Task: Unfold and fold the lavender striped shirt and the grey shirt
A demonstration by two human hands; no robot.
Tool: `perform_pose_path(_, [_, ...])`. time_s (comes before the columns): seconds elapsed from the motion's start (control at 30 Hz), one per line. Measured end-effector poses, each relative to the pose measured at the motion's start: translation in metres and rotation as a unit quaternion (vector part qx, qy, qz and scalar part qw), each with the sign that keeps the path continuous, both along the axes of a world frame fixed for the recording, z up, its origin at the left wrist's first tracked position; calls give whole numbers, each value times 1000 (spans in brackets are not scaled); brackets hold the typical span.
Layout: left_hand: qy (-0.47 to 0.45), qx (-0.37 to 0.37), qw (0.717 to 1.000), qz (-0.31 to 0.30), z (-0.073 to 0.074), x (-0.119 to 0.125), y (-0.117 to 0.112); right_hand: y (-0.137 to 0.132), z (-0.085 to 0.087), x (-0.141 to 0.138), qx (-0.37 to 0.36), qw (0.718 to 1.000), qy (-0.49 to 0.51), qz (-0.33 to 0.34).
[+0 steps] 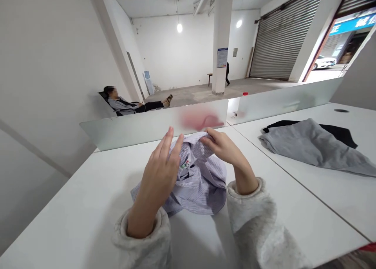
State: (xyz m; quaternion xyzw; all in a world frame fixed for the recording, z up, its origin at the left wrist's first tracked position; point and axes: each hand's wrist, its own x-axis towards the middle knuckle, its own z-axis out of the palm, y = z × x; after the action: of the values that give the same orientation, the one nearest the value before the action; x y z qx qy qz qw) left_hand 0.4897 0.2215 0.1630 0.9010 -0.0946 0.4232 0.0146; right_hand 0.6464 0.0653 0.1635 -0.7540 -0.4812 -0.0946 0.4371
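Observation:
A striped white-and-purple shirt (pixel 199 190) lies bunched on the white table in front of me, its collar raised and a label showing inside. My right hand (pixel 221 143) pinches the collar's right side between thumb and fingers. My left hand (pixel 163 167) is at the shirt's left side, fingers stretched upward and apart, its back toward me. The left thumb is hidden, and I cannot tell how firmly that palm touches the cloth.
A grey garment (pixel 314 147) lies over a black one (pixel 340 133) on the right part of the table (pixel 264 222). A frosted divider (pixel 141 128) runs along the far edge, with a blurred red shape behind it. A person (pixel 126 104) reclines in a chair beyond.

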Motion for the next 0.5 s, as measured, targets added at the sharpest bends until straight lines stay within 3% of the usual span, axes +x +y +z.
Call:
perform_pose_path(0.07, [-68,39,994,-71,6,-12,-15,4,-2,1,38,998,38,-23])
perform_pose_path(0.17, [-7,88,982,-165,9,-26,-37,7,-5,1,80,993,82,-20])
perform_pose_path(0.23, [96,123,978,-140,2,-26,-44,7,-6,1,89,991,104,-10])
perform_pose_path(0.33, [220,138,965,-29,-18,-13,-38,5,-5,2,89,984,153,3])
perform_pose_path(0.43, [271,139,951,48,-31,1,-23,4,-3,6,108,964,241,37])
perform_pose_path(0.5, [260,153,952,52,-26,3,-13,-1,1,9,162,944,283,42])
